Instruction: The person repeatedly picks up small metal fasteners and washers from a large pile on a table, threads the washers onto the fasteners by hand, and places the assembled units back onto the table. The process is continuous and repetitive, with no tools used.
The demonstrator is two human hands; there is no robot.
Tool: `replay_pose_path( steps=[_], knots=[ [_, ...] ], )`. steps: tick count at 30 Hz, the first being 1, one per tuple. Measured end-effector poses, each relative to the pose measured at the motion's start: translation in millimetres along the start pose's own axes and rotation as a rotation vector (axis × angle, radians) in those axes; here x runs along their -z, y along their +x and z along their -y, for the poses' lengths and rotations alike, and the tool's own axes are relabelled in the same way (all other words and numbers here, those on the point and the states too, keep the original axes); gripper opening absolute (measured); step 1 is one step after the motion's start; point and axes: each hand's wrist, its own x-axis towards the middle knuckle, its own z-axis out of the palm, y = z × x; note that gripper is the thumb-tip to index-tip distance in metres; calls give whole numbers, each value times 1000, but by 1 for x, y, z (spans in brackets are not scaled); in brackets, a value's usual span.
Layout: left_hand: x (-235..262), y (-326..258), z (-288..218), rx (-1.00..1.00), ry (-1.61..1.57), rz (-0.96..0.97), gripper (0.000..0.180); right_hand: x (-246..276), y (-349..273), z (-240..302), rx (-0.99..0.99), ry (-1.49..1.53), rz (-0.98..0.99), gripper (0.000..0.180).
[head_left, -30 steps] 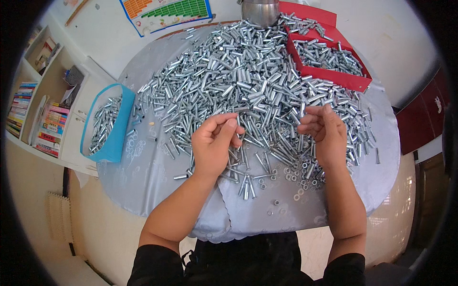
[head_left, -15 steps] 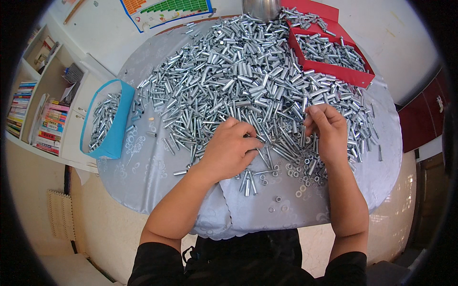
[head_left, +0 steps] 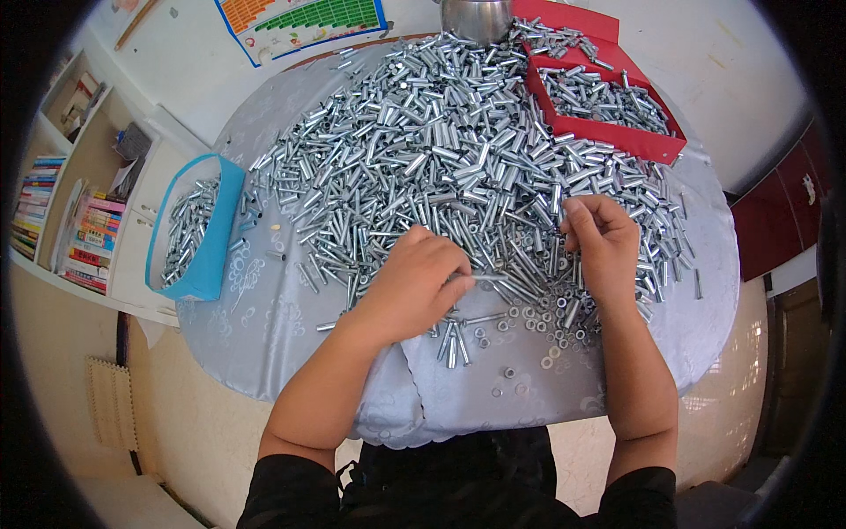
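My left hand [head_left: 414, 286] is closed in a pinch on a thin metal bolt [head_left: 490, 278], which points right over the near edge of a big heap of silvery sleeves and bolts [head_left: 423, 167]. To its right, my right hand [head_left: 603, 242] has thumb and forefinger pressed together above the heap; anything between them is too small or hidden to make out. Nuts and washers [head_left: 553, 331] lie loose between the two wrists. Just below the left hand, several finished-looking bolts with sleeves [head_left: 455, 342] lie side by side on the cloth.
A blue open box [head_left: 210, 273] of metal parts stands on the table's left. At the back right is a red box [head_left: 617, 144], also filled, beside a metal pot [head_left: 476, 19]. A grey patterned cloth [head_left: 256, 353] covers the round table. Bookshelves [head_left: 123, 220] stand farther left.
My left hand has lifted a bolt from the heap's near edge and now holds it level, pointing right. My right hand stays nearly in place, still pinched.
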Motion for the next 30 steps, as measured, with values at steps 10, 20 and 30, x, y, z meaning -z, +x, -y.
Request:
replay_pose_path(
  steps=[10,20,30],
  knots=[
    [-13,0,3,420,-655,-273,12,1,-9,0,363,-990,243,19],
    [-19,3,9,489,-880,-372,13,-8,-15,11,322,-559,372,13],
    [-20,3,7,477,-866,-370,13,-9,-17,11,383,-570,448,14]
  ],
)
